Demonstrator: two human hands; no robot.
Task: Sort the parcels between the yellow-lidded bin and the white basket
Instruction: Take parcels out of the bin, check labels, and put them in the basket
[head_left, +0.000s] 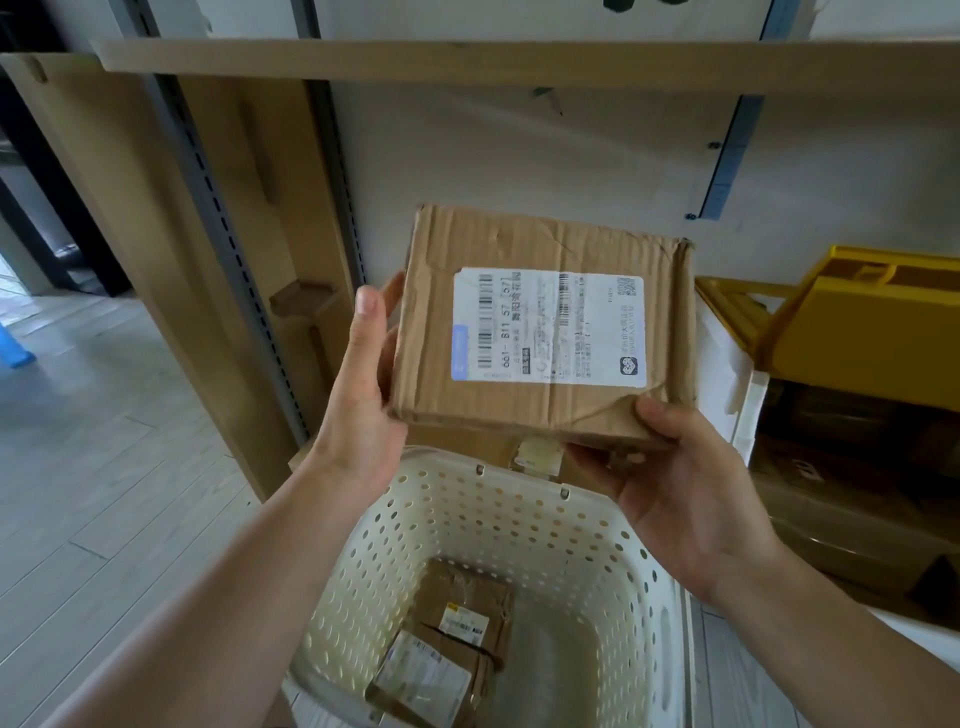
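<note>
Wooden shelving behind; both hands grip parcel above white basket.

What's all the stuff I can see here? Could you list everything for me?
Held parcel: one, brown cardboard with a white label, up in front, above the basket.
White basket: one, cream-white with holes, on the floor below the hands.
Parcels in basket: at least two, brown with white labels, at its bottom.
Yellow-lidded bin: one, lid raised, at the right; brown cardboard shows inside.
Wooden shelf board: one, tan, across the top.
Floor: pale grey planks, at the left.
Left hand: holds the parcel's left edge.
Right hand: supports the parcel's lower right corner.
</note>
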